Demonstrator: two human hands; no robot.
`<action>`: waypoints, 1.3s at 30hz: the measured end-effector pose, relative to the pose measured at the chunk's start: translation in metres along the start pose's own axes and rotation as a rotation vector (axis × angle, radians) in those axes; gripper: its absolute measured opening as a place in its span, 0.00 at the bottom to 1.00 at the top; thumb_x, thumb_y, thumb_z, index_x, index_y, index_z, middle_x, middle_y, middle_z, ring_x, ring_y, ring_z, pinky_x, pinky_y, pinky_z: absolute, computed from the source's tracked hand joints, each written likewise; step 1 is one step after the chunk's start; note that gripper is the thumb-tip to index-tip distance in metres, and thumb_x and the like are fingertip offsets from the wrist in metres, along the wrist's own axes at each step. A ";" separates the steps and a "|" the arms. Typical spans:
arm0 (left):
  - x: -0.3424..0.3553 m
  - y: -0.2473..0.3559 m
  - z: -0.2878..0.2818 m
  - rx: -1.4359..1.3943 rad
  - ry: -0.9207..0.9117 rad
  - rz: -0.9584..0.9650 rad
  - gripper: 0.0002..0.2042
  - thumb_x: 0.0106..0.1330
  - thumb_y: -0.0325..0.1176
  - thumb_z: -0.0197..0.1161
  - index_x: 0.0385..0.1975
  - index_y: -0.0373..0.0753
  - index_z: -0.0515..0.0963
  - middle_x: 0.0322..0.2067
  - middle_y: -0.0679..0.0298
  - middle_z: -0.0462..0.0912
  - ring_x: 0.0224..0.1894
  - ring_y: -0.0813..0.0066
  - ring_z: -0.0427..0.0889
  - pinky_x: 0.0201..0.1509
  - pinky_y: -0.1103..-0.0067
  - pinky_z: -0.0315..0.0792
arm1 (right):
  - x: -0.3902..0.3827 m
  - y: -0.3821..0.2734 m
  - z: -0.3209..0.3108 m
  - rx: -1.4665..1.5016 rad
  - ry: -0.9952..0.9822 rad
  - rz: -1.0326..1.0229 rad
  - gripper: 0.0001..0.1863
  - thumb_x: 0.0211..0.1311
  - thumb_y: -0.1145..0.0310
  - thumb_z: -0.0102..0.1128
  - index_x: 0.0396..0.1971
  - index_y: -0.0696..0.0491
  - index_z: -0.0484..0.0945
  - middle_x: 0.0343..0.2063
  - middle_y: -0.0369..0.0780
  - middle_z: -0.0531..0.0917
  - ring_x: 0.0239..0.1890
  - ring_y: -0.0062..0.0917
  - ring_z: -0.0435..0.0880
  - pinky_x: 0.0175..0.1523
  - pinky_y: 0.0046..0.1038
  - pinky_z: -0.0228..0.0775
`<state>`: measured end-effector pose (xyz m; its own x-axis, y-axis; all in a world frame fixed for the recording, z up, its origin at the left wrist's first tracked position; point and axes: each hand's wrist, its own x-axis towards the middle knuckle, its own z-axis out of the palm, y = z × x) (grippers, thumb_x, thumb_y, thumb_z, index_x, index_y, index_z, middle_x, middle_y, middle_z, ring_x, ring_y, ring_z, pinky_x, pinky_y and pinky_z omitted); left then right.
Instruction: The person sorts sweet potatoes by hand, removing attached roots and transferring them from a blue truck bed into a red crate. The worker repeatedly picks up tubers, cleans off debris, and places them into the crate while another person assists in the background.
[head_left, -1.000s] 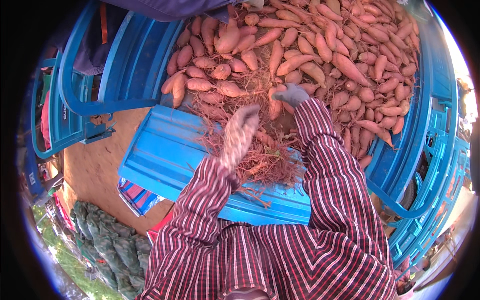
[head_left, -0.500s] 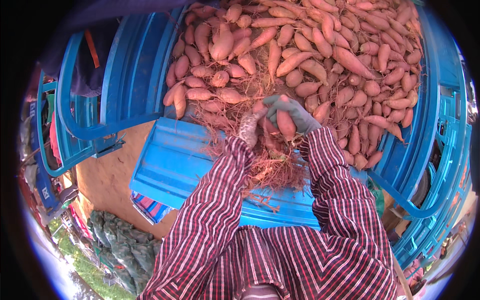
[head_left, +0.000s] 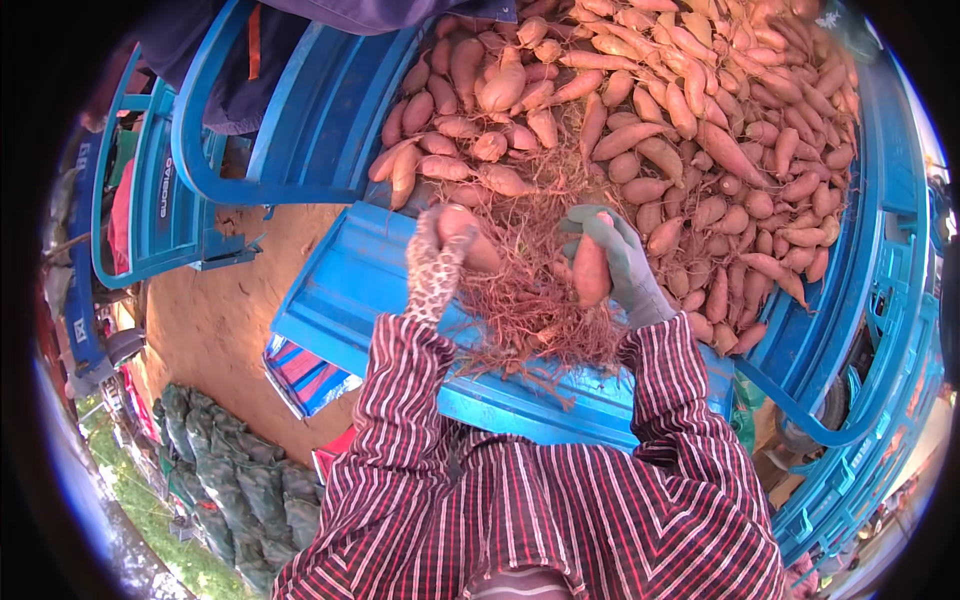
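Note:
My left hand [head_left: 432,262], in a spotted glove, grips a sweet potato [head_left: 468,240] over the lowered blue tailgate [head_left: 345,285]. In a grey-green glove, my right hand [head_left: 622,262] is closed round another sweet potato [head_left: 591,272], which points down toward me. Between the two hands lies a tangled heap of thin reddish roots [head_left: 530,300], spilling onto the tailgate. Just beyond my hands, a large pile of sweet potatoes [head_left: 690,130] fills the blue truck bed.
Blue side walls [head_left: 325,110] flank the pile, with a curved rail [head_left: 185,140] at the left. A person in dark clothing [head_left: 235,80] is at the far left. Dark green sacks [head_left: 225,480] stand on the brown ground [head_left: 205,330] at lower left.
My hands have moved apart: the left went leftward with a sweet potato, the right slightly right with its own. More of the root heap shows between them. The whole view has shifted somewhat.

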<state>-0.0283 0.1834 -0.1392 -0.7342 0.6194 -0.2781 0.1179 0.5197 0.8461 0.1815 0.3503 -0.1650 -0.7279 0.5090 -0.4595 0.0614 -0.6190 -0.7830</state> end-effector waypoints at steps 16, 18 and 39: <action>-0.114 -0.012 -0.035 -1.615 -0.266 -0.420 0.23 0.64 0.45 0.57 0.54 0.35 0.72 0.50 0.54 0.81 0.48 0.58 0.81 0.60 0.68 0.74 | -0.038 -0.038 0.124 0.131 -0.161 0.044 0.31 0.73 0.47 0.47 0.62 0.58 0.66 0.53 0.45 0.78 0.45 0.29 0.82 0.50 0.34 0.78; -0.125 -0.012 -0.026 -1.730 -0.182 -0.566 0.24 0.65 0.47 0.57 0.56 0.36 0.72 0.53 0.54 0.79 0.52 0.58 0.79 0.64 0.65 0.70 | -0.045 -0.031 0.151 0.094 -0.312 0.068 0.31 0.73 0.50 0.48 0.64 0.58 0.64 0.56 0.45 0.77 0.47 0.30 0.82 0.52 0.33 0.77; -0.207 -0.031 -0.106 -2.069 -0.230 -0.276 0.30 0.69 0.51 0.55 0.63 0.35 0.68 0.58 0.50 0.75 0.58 0.58 0.76 0.67 0.65 0.67 | -0.076 0.045 0.227 -0.437 -0.435 -0.183 0.18 0.71 0.69 0.50 0.56 0.62 0.73 0.50 0.41 0.79 0.50 0.24 0.77 0.58 0.29 0.69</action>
<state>0.0497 -0.0231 -0.0595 -0.5024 0.7878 -0.3562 -0.8142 -0.5698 -0.1118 0.0846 0.1484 -0.0700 -0.9578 0.2376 -0.1620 0.1157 -0.1974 -0.9735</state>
